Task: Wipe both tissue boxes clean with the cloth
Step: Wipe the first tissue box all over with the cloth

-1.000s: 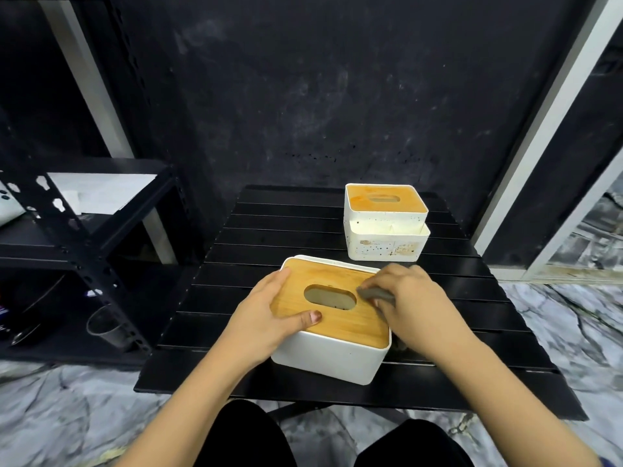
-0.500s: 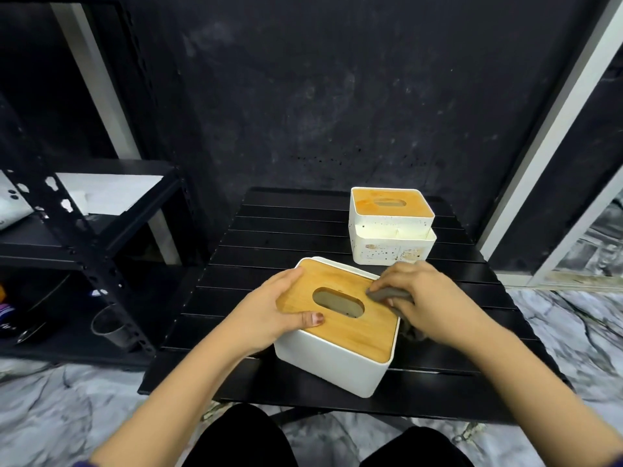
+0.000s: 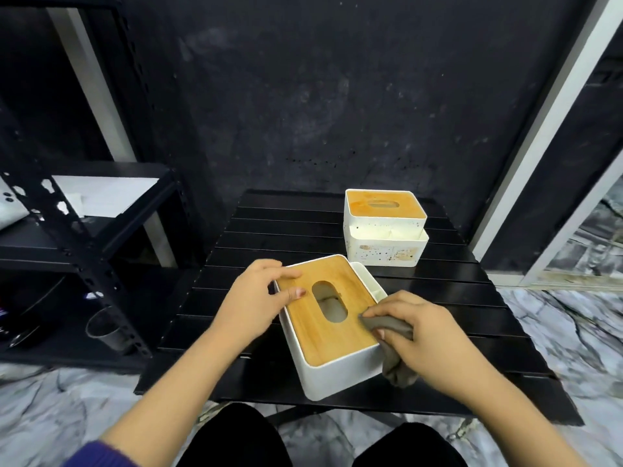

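a white plastic tissue box with a wooden lid and an oval slot [image 3: 332, 328] sits on the near part of the black slatted surface [image 3: 279, 237], turned at an angle so one corner points toward the person. its lid looks clean and even in colour. a white side compartment on its far right edge is partly visible.

the left hand [image 3: 251, 303] rests on the lid's far left corner, fingers curled over the edge and the thumb lying flat on the wood just beside the slot; this grip steadies the box. the right hand [image 3: 428, 338] has its grip closed around a crumpled grey cloth [image 3: 392, 345], pressing the cloth's front fold against the right edge of the lid. the rest of the cloth hangs down past the box's right side toward the surface.

a second white tissue box with an orange-stained wooden lid [image 3: 384, 227] stands at the far right of the surface, well apart from the hands. its white front wall shows dark specks and brownish smears.

to the left stands a black metal shelf rack [image 3: 84, 237] with a white panel on its upper shelf and a grey metal cup [image 3: 104, 328] low down. the floor is grey marble-patterned. a purple sleeve shows at the left forearm.
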Tool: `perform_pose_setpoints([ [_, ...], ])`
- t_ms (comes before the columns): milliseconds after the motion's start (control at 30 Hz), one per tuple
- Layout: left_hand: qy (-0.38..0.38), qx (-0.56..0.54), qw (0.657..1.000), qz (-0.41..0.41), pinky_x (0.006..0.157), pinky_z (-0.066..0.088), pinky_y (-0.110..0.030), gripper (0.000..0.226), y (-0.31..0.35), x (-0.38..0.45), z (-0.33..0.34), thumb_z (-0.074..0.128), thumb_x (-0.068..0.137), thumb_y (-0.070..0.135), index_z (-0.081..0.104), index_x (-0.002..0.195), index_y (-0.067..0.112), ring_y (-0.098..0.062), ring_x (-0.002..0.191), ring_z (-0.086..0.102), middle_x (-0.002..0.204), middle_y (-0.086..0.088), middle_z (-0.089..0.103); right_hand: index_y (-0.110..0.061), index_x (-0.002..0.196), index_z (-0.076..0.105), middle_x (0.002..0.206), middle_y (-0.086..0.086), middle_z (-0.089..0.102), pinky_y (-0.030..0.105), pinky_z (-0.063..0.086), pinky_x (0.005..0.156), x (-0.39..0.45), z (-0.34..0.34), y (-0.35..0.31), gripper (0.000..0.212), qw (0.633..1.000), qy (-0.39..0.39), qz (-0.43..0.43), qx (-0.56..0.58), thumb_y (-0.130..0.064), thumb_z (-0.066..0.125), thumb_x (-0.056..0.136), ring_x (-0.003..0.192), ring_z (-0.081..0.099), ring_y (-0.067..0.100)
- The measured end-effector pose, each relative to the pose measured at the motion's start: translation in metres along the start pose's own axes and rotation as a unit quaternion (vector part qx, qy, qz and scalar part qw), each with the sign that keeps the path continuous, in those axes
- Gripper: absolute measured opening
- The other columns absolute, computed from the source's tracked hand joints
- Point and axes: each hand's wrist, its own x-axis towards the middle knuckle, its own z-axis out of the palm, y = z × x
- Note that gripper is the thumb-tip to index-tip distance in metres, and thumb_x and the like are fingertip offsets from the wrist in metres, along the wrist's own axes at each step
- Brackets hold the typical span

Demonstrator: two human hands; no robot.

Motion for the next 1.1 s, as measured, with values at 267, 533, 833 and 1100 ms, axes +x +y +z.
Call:
perform_pose_setpoints([
  [267,-0.073,-0.160,0.980,-0.095,0.099,0.030,-0.021,0.103,0.020,-0.053,0.031,0.075,0.070,0.045,0.007,0.148,0.039,-0.001,0.120,0.034,0.138,0.019,0.025,-0.031,0.095,0.071,0.094,-0.028,0.052,0.017,0.039,0.089,-0.008,0.009,-0.009,0.031,0.999,0.019,0.011,-0.044,-0.005,0.065,0.079,0.100,0.053,0.011],
  [533,-0.112,-0.193,0.970,-0.091,0.099,0.031,-0.019,0.108,0.019,-0.043,0.019,0.082,0.066,0.033,0.011,0.148,0.032,-0.004,0.122,0.035,0.146,0.011,0.028,-0.036,0.098,0.069,0.086,-0.031,0.043,0.032,0.043,0.089,0.025,0.003,-0.008,0.029,0.991,-0.055,-0.005,-0.121,-0.013,0.062,0.082,0.099,0.051,0.014],
  [833,-0.108,-0.208,0.967,-0.101,0.108,0.036,-0.031,0.106,0.012,-0.038,0.019,0.082,0.062,0.041,0.016,0.145,0.043,-0.008,0.127,0.042,0.144,0.014,0.036,-0.031,0.103,0.068,0.109,-0.014,0.058,0.033,0.042,0.091,0.028,0.002,-0.010,0.030,0.992,-0.059,-0.022,-0.111,-0.010,0.063,0.082,0.101,0.049,0.016],
  [1100,-0.148,-0.210,0.962,-0.097,0.103,0.037,-0.025,0.117,0.013,-0.034,0.016,0.079,0.047,0.047,0.017,0.146,0.039,-0.008,0.125,0.042,0.144,0.014,0.034,-0.034,0.106,0.065,0.110,-0.013,0.056,0.037,0.042,0.090,0.038,0.005,-0.010,0.026,0.988,-0.049,-0.009,-0.144,-0.019,0.058,0.086,0.102,0.046,0.016],
])
